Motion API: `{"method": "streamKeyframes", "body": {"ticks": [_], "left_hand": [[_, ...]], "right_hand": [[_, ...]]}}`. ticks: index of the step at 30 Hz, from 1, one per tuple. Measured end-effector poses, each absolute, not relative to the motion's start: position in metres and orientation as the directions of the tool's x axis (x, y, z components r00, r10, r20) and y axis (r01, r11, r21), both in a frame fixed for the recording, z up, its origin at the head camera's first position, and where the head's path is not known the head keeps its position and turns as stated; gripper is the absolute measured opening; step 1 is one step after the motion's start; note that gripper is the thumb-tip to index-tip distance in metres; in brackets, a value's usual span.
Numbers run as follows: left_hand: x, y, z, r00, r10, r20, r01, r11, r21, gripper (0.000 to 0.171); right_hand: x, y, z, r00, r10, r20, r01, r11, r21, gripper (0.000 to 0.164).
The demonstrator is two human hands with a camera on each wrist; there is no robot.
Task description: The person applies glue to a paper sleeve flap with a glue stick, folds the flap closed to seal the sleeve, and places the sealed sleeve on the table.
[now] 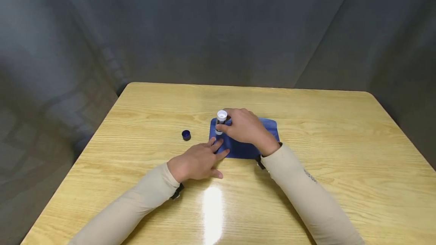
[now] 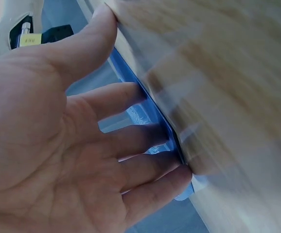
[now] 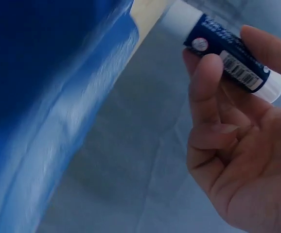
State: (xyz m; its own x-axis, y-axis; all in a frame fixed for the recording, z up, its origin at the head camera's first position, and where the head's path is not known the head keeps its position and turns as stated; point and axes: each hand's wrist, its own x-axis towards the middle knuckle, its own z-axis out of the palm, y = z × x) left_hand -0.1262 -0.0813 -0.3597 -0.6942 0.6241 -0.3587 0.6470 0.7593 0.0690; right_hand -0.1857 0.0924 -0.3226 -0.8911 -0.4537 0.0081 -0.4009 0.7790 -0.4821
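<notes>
My right hand (image 1: 245, 126) grips a glue stick (image 1: 222, 115) between thumb and fingers, its white base up and its other end down at a flat blue sheet (image 1: 243, 148) with rounded corners. In the right wrist view the glue stick (image 3: 228, 53) shows a dark blue label with a barcode. My left hand (image 1: 199, 162) rests with spread, nearly straight fingers on the sheet's near left corner. Seen from the left wrist, those fingertips lie along the blue sheet's edge (image 2: 123, 68). A dark blue cap (image 1: 186, 135) lies on the table left of the sheet.
The light wood table (image 1: 323, 154) extends around the sheet on all sides, with rounded far corners. Behind it hangs a dark grey curtain (image 1: 218, 29). A bright light reflection lies on the tabletop near the front.
</notes>
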Motion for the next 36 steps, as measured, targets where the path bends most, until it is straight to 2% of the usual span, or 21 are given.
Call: {"method": "streamKeyframes", "body": {"ticks": [12,19,25,36], "left_hand": [[-0.129,-0.08,-0.359,-0.693,0.627,-0.355,0.652,0.756,0.062,0.076],[-0.129,-0.081,-0.357,-0.691,0.63,-0.354,0.652,0.755,0.072,0.076],[-0.129,-0.08,-0.354,-0.682,0.633,-0.367,0.664,0.746,0.053,0.075],[-0.13,-0.077,-0.353,-0.696,0.601,-0.394,0.635,0.77,0.053,0.077]], "right_hand": [[-0.202,0.065,-0.338,-0.919,-0.392,-0.041,-0.337,0.833,-0.438,0.019],[-0.202,0.061,-0.341,-0.926,-0.377,0.0,-0.352,0.863,-0.363,0.024],[-0.202,0.064,-0.342,-0.924,-0.38,0.044,-0.374,0.871,-0.318,0.027],[-0.2,0.092,-0.343,-0.929,-0.369,0.038,-0.365,0.89,-0.275,0.031]]}}
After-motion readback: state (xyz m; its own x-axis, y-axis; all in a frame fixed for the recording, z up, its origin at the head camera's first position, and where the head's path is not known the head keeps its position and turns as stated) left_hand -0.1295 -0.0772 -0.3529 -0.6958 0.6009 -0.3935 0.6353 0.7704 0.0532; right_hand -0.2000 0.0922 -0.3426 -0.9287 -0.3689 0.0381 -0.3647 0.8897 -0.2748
